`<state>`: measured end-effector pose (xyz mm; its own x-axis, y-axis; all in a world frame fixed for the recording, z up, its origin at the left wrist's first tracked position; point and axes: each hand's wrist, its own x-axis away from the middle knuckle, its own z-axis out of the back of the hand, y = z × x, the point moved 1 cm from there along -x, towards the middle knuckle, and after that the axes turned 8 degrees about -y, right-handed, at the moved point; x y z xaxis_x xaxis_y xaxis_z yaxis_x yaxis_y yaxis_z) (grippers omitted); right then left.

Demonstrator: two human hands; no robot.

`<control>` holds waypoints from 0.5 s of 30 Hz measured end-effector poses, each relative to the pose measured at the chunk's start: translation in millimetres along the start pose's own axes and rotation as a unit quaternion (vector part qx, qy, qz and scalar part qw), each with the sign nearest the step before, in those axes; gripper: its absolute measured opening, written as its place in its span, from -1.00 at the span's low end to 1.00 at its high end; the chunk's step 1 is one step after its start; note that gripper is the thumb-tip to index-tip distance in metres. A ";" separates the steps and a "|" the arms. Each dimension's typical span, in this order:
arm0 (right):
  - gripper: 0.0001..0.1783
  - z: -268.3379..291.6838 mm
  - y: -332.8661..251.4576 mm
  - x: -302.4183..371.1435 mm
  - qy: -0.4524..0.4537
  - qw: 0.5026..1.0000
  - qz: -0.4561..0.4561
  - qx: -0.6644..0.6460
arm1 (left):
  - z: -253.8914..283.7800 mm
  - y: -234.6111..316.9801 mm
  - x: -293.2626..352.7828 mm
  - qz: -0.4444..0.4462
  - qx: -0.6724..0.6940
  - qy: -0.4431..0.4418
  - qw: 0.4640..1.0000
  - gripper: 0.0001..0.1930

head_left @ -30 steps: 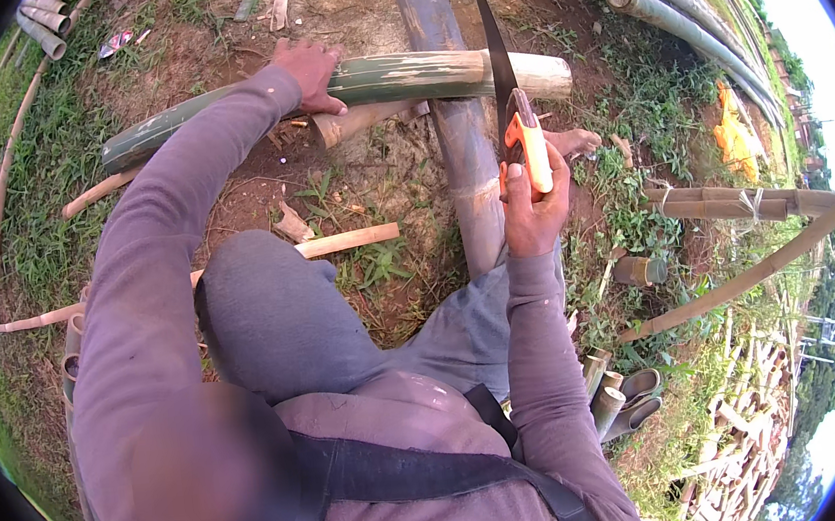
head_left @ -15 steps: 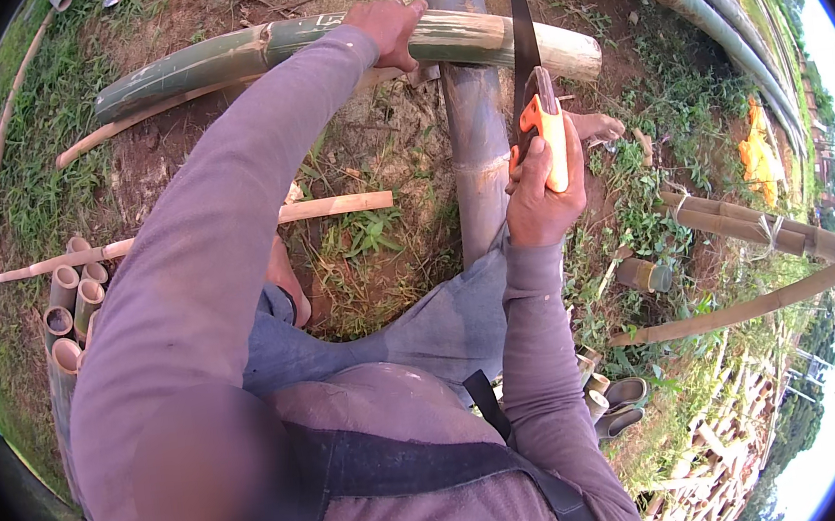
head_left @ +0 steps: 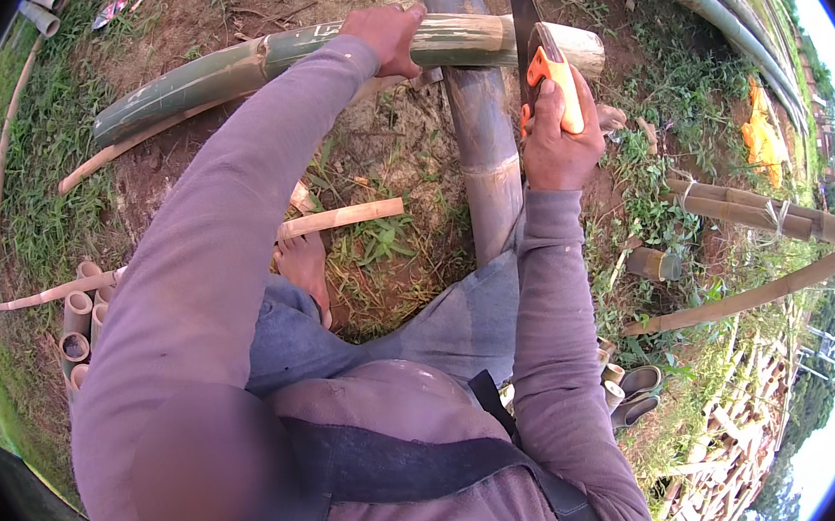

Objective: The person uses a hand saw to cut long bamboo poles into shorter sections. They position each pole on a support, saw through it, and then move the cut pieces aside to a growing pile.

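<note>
A thick green bamboo pole [head_left: 190, 91] lies crosswise over a larger grey-brown bamboo pole [head_left: 488, 153]. My left hand [head_left: 384, 38] is wrapped over the top of the green pole, just left of where the two cross. In my right hand [head_left: 562, 136] is the orange handle of a hand saw [head_left: 551, 77], with the fingers closed round it. The dark blade points away from me and lies across the green pole near its pale right end. Whether its teeth have entered the bamboo, I cannot tell.
Several short bamboo tubes [head_left: 74, 346] stand at the left, by a split bamboo strip [head_left: 353, 216]. Long poles [head_left: 716, 16] lie at the far right. Tied bamboo [head_left: 744, 211], a yellow plastic sheet [head_left: 760, 139] and a heap of offcuts [head_left: 732, 441] are to the right.
My right hand and the saw have moved away from me and slightly right, along the green pole's right end. The left hand keeps its grip on the pole.
</note>
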<state>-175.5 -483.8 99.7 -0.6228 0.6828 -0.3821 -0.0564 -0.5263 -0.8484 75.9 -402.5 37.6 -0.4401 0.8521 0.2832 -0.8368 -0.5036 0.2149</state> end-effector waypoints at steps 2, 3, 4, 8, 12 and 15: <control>-0.50 14.7 -15.5 31.2 -0.026 0.998 0.023 0.058 | 1.4 -2.0 8.5 0.000 0.001 0.002 1.000 -0.12; -0.47 27.9 -21.9 55.9 -0.032 0.998 -0.008 0.049 | 4.0 -6.5 6.0 0.003 0.001 0.009 1.000 -0.12; -0.43 46.1 -28.0 92.0 -0.035 0.997 -0.061 0.019 | 3.1 -10.0 9.1 0.014 0.005 0.003 1.000 -0.11; -0.31 85.1 -48.5 170.4 -0.024 0.989 -0.139 -0.054 | -3.9 -12.0 2.9 0.012 0.012 0.010 1.000 -0.09; -0.48 30.7 -13.5 66.9 -0.007 0.997 -0.076 -0.027 | -14.3 -11.0 -3.4 0.000 0.000 0.045 0.999 -0.11; -0.58 -1.2 2.0 -18.9 0.004 0.997 -0.041 -0.066 | -6.6 -1.3 -1.1 -0.017 -0.001 0.029 0.999 -0.11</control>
<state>-162.9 -497.2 104.8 -0.6140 0.7255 -0.3110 -0.0038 -0.3967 -0.9179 75.3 -401.8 30.8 -0.4299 0.8754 0.2213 -0.8521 -0.4744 0.2212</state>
